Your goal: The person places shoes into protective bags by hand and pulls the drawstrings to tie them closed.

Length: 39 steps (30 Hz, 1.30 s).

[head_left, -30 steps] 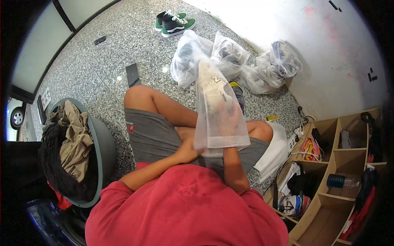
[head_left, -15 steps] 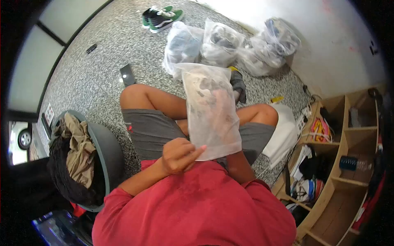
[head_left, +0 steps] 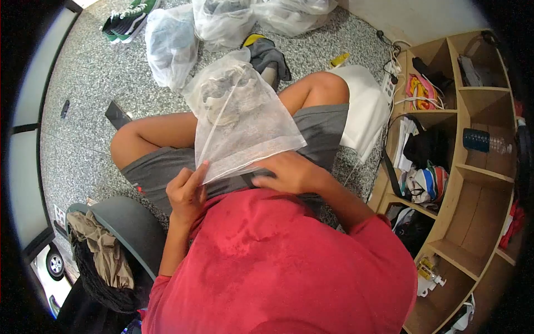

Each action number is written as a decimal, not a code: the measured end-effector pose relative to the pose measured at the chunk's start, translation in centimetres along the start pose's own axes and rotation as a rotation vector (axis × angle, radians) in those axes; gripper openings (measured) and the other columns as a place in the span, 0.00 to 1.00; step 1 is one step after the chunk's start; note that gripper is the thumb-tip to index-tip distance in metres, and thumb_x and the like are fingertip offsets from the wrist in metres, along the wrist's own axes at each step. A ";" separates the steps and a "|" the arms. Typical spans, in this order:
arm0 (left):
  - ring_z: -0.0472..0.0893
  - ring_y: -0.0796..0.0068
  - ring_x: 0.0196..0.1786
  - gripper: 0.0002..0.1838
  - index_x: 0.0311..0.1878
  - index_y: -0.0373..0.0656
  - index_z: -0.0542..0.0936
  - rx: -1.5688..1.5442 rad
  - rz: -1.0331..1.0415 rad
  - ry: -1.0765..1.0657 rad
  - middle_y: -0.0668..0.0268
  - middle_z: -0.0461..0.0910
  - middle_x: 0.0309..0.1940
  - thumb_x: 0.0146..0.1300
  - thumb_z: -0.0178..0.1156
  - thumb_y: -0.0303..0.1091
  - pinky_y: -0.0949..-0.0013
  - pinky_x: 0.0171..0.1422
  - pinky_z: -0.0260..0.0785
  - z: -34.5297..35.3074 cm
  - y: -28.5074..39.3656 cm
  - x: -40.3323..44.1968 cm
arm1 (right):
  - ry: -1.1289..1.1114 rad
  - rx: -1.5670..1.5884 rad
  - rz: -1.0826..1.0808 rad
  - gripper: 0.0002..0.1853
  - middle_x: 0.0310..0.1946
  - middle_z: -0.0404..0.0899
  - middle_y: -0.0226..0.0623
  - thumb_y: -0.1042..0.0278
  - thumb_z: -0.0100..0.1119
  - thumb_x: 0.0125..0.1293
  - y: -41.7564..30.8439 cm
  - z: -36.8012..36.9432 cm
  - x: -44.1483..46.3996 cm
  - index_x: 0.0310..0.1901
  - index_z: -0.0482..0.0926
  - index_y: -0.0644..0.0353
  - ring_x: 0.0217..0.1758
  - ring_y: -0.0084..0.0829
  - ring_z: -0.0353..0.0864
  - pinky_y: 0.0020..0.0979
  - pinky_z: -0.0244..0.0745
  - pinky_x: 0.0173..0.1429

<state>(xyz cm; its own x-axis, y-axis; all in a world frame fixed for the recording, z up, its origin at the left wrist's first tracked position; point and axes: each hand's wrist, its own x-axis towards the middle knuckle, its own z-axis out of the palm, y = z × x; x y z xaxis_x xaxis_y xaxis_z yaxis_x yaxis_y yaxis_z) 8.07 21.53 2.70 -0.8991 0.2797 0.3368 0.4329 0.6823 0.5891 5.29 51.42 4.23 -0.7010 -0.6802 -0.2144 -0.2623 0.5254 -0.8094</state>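
Observation:
A translucent white mesh bag (head_left: 261,131) lies across my lap, its open edge towards my body. Through the mesh shows a pale beige and grey item (head_left: 219,103) that looks like a shoe. My left hand (head_left: 186,195) pinches the near left corner of the bag between thumb and fingers. At the near right edge is my right hand (head_left: 297,173), its fingers apart and pointing left. Its fingertips are partly behind the mesh edge, and no object shows in them.
Several filled white mesh bags (head_left: 172,47) stand ahead, beside green and black sneakers (head_left: 130,21). A grey and yellow cloth item (head_left: 267,58) lies past my legs. To the left is a grey tub (head_left: 130,222) of clothes; to the right, a wooden shelf unit (head_left: 456,161) and white sheet (head_left: 359,106).
My right hand has come out of the bag to its near right edge. My left hand now pinches the left corner. The bag has lowered towards my lap, and the view has shifted.

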 end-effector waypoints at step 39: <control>0.88 0.75 0.39 0.07 0.48 0.37 0.85 -1.635 -1.169 -0.445 0.61 0.89 0.41 0.69 0.67 0.27 0.72 0.48 0.84 10.5 -0.2 3.3 | 0.332 0.998 0.605 0.17 0.36 0.87 0.33 0.55 0.56 0.79 4.3 3.1 -4.7 0.46 0.85 0.62 0.26 0.17 0.77 0.21 0.71 0.31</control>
<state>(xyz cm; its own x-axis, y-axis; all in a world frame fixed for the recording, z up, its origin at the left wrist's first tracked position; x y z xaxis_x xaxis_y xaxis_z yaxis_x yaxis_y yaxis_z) 4.36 29.40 -3.98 -0.5749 0.5345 -0.6195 -0.8171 -0.4143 0.4009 9.47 55.26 0.11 -0.7075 -0.2197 -0.6717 0.6904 -0.0118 -0.7234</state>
